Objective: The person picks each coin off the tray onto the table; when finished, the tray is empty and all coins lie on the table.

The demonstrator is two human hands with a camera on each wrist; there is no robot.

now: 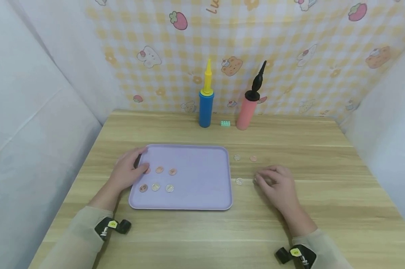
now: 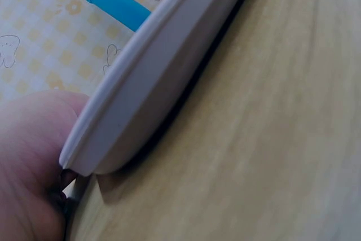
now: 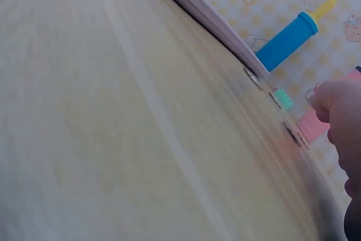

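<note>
My left hand [image 1: 126, 170] grips the left rim of a lilac tray [image 1: 202, 203], its thumb over the rim and against a copper-coloured coin [image 1: 147, 171]. More coins lie in two rows in the tray's left half, among them a silver coin [image 1: 170, 188]. In the left wrist view that hand [image 2: 34, 156] meets the tray's corner. Right of the tray, my right hand [image 1: 278, 186] hovers with loosely bent fingers above a coin [image 3: 291, 134] on the table. Close by lie a silver coin [image 1: 239, 181], another silver one [image 1: 237, 157] and a copper-coloured one [image 1: 253, 158].
Behind the tray, a blue and yellow hand pump [image 1: 205, 110] and a pink and black hand pump [image 1: 247, 114] stand on the wooden table [image 1: 195, 239]. A small mint-green toy brick [image 1: 225, 123] sits between them. A checked cloth [image 1: 148, 86] hangs at the back.
</note>
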